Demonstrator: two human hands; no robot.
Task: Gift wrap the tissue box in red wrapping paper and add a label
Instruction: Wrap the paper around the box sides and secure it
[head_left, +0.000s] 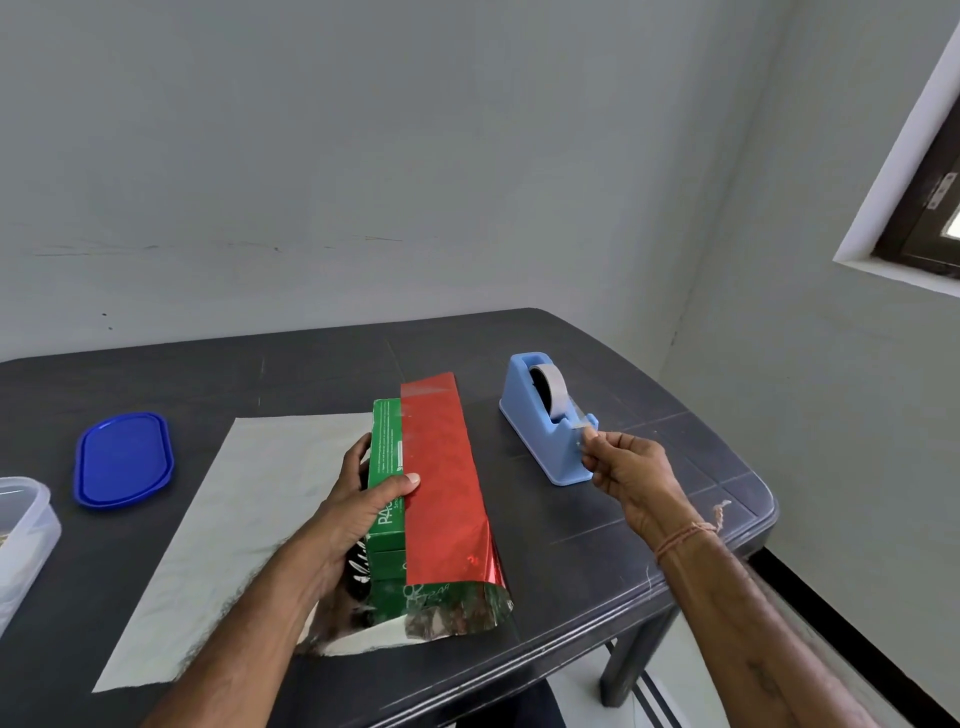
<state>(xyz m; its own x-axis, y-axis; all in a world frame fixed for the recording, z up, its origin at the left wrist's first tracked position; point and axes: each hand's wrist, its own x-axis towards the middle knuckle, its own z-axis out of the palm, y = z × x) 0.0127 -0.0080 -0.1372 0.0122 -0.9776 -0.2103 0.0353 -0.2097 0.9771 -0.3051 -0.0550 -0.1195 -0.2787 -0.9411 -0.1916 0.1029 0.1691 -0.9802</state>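
Observation:
A green tissue box (385, 457) lies on the dark table, on a sheet of wrapping paper (249, 525) spread silver side up. The paper's right flap (441, 478) is folded over the box, red side showing. My left hand (363, 499) grips the box from the left, thumb pressing the red flap's edge onto the box top. My right hand (623, 467) pinches the free end of clear tape (584, 427) at the cutter of a blue tape dispenser (545, 415) standing right of the box.
A blue plastic lid (123, 460) lies at the left of the table (597, 545). A clear plastic container (21, 530) sits at the far left edge. The table's rounded right corner and front edge are close to my right arm.

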